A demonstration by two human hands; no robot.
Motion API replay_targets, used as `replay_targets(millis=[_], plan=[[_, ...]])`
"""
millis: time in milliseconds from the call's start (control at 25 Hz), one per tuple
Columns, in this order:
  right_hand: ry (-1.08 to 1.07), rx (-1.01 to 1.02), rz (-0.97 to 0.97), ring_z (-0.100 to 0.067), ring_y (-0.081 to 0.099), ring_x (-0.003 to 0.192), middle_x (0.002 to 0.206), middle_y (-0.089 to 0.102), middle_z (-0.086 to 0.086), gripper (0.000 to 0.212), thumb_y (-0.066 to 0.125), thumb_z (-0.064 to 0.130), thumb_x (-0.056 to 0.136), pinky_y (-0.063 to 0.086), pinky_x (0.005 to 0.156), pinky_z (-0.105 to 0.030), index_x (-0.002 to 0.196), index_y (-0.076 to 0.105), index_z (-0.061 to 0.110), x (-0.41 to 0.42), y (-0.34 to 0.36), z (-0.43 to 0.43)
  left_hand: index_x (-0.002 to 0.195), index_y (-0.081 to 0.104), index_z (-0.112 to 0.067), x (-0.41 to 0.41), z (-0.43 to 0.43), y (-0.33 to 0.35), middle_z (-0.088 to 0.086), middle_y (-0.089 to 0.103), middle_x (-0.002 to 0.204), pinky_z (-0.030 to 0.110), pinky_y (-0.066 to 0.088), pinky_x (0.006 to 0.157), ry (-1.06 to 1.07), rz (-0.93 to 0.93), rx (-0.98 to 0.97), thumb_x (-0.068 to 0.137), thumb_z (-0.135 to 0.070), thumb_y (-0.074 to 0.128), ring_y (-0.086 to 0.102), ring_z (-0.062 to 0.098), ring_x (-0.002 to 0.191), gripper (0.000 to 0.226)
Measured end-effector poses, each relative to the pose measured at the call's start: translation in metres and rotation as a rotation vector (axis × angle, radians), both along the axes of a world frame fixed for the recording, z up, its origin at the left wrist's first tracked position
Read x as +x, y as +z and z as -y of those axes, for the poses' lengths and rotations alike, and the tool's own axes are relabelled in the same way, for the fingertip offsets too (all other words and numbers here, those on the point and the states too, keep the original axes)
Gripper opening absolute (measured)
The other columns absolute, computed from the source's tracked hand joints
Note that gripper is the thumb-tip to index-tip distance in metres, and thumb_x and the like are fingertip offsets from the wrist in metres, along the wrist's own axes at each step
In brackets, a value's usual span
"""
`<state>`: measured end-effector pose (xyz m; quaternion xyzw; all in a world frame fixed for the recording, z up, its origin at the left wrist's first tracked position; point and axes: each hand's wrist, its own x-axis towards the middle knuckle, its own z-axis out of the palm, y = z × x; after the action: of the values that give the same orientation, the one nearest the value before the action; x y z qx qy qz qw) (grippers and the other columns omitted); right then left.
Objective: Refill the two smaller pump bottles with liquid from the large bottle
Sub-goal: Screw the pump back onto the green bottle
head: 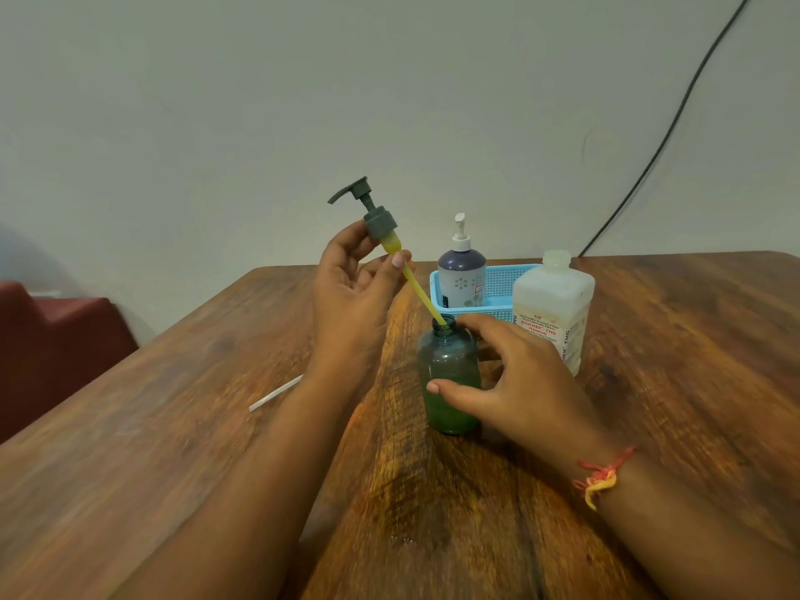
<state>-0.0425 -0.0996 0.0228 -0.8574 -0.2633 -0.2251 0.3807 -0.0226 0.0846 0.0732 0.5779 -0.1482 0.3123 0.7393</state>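
A thin white tube (275,392) lies loose on the wooden bench (671,361), left of the person's left forearm. A dark red seat (56,339) stands beside the bench's left edge, and a black cable (675,123) runs down the wall behind.

At the back, a light blue mesh basket (504,283) holds an upright bluish pump bottle (461,275) with a white pump. Just right of the basket stands the large white bottle (554,305), uncapped; its level cannot be judged.

In front, the small green bottle (450,383) stands open, with green liquid in its lower part. The right hand (519,383), a thread band (601,474) at its wrist, grips it, thumb on the front. The left hand (355,288) pinches the grey pump head (376,218) below its collar, lifted and tilted, its yellow dip tube (422,296) slanting down with the tip in the bottle's neck.
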Motion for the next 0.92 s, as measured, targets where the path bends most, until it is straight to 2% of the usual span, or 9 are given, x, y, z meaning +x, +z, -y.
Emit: replay_targets(millis=[80, 240, 360, 400, 560, 680, 800, 920], plan=[[0.000, 0.005, 0.001, 0.011, 0.047, 0.105, 0.116, 0.040, 0.038, 0.082, 0.062, 0.081, 0.066, 0.038, 0.068, -0.001, 0.137, 0.047, 0.045, 0.000, 0.000, 0.001, 0.135, 0.054, -0.017, -0.002, 0.000, 0.001, 0.006, 0.065, 0.130, 0.032, 0.061, 0.091, 0.012, 0.012, 0.029, 0.094, -0.003, 0.071, 0.074, 0.022, 0.108, 0.047], [0.004, -0.011, -0.007, 0.004, 0.050, 0.112, 0.121, 0.045, 0.031, 0.082, 0.062, 0.081, 0.066, 0.045, 0.079, -0.008, 0.138, 0.046, 0.045, 0.000, 0.000, -0.001, 0.132, 0.056, -0.018, -0.006, 0.002, 0.001, -0.001, 0.068, 0.126, 0.026, 0.060, 0.086, 0.033, 0.027, 0.126, 0.091, 0.000, 0.072, 0.073, 0.015, 0.098, 0.048], [-0.009, -0.022, 0.000, 0.003, 0.052, 0.109, 0.120, 0.048, 0.029, 0.081, 0.061, 0.081, 0.066, 0.048, 0.080, -0.011, 0.137, 0.046, 0.045, 0.000, 0.000, -0.002, 0.133, 0.055, -0.016, -0.008, 0.007, -0.005, -0.018, 0.070, 0.109, 0.020, 0.058, 0.080, -0.036, 0.005, 0.276, 0.088, 0.002, 0.075, 0.070, 0.005, 0.090, 0.052], [-0.013, -0.018, 0.001, 0.004, 0.052, 0.109, 0.120, 0.049, 0.028, 0.081, 0.062, 0.080, 0.066, 0.047, 0.079, -0.010, 0.137, 0.047, 0.044, 0.000, 0.000, -0.001, 0.133, 0.054, -0.017, -0.009, 0.008, -0.008, -0.018, 0.069, 0.105, 0.020, 0.058, 0.079, -0.056, -0.013, 0.312, 0.088, 0.003, 0.075, 0.069, 0.003, 0.089, 0.054], [-0.026, -0.010, 0.003, 0.006, 0.050, 0.106, 0.118, 0.050, 0.028, 0.081, 0.063, 0.079, 0.067, 0.040, 0.074, -0.005, 0.137, 0.048, 0.044, 0.001, 0.000, 0.001, 0.129, 0.058, -0.027, -0.011, 0.009, -0.015, -0.012, 0.069, 0.110, 0.026, 0.059, 0.080, -0.113, -0.068, 0.417, 0.089, 0.001, 0.073, 0.068, 0.006, 0.094, 0.051], [-0.009, -0.004, -0.002, 0.004, 0.052, 0.109, 0.121, 0.055, 0.025, 0.080, 0.064, 0.077, 0.066, 0.045, 0.080, -0.011, 0.137, 0.048, 0.044, 0.002, -0.001, 0.002, 0.128, 0.061, -0.025, -0.012, 0.007, -0.017, -0.006, 0.072, 0.114, 0.034, 0.061, 0.087, -0.160, -0.107, 0.425, 0.086, -0.008, 0.073, 0.068, 0.019, 0.105, 0.046], [-0.011, 0.004, -0.012, 0.003, 0.053, 0.109, 0.122, 0.057, 0.024, 0.078, 0.065, 0.075, 0.066, 0.048, 0.082, -0.014, 0.136, 0.049, 0.043, 0.003, -0.001, 0.003, 0.127, 0.064, -0.022, -0.012, 0.006, -0.018, -0.004, 0.074, 0.114, 0.032, 0.061, 0.087, -0.215, -0.135, 0.447, 0.084, -0.017, 0.073, 0.069, 0.019, 0.110, 0.045], [-0.021, 0.008, -0.001, 0.005, 0.052, 0.108, 0.119, 0.054, 0.028, 0.077, 0.064, 0.075, 0.067, 0.046, 0.080, -0.012, 0.136, 0.047, 0.046, 0.003, -0.001, 0.002, 0.125, 0.066, -0.023, -0.011, 0.007, -0.020, -0.001, 0.074, 0.118, 0.040, 0.062, 0.091, -0.201, -0.142, 0.422, 0.081, -0.025, 0.081, 0.069, 0.023, 0.115, 0.046]])
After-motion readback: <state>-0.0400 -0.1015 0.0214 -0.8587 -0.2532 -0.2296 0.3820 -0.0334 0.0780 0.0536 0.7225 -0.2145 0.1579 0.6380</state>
